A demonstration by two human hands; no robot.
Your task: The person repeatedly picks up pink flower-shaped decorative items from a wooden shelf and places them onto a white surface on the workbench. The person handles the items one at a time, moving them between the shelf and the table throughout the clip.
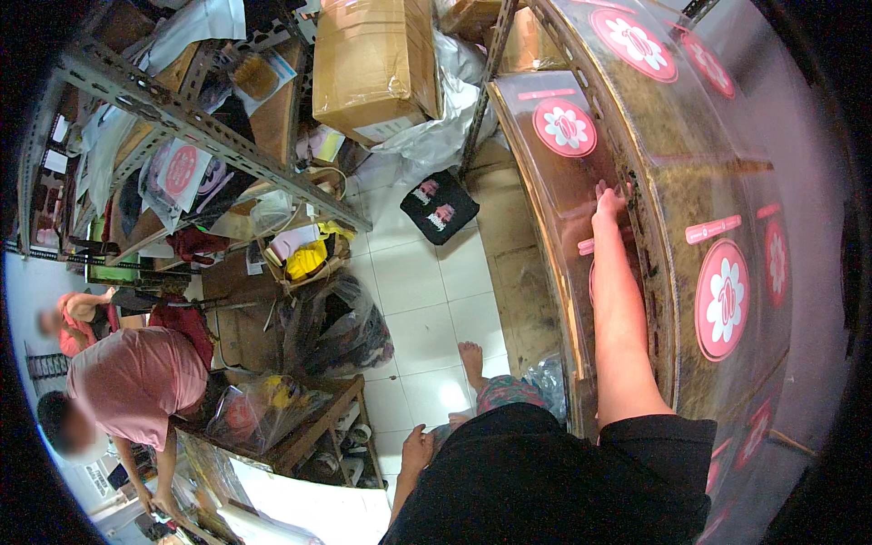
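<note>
My right arm reaches forward into a shelf bay, and my right hand (610, 202) rests over a clear plastic sheet (565, 182) printed with a pink round flower emblem (564, 128). Its fingers are apart, close to the shelf's metal edge (640, 209), and I see nothing held in them. Low beside my body hangs my left hand (418, 448), with loosely bent fingers and no object visible in it. More printed plastic sheets (722, 195) with pink and white flowers cover the upper shelf to the right.
A black folded cloth (440, 207) lies on the white tiled floor (413, 277). Ahead stands a large taped carton (374, 68). Metal racks (209, 136) with papers and bags fill the left. A co-worker in a pink shirt (136, 372) bends over a table (263, 490).
</note>
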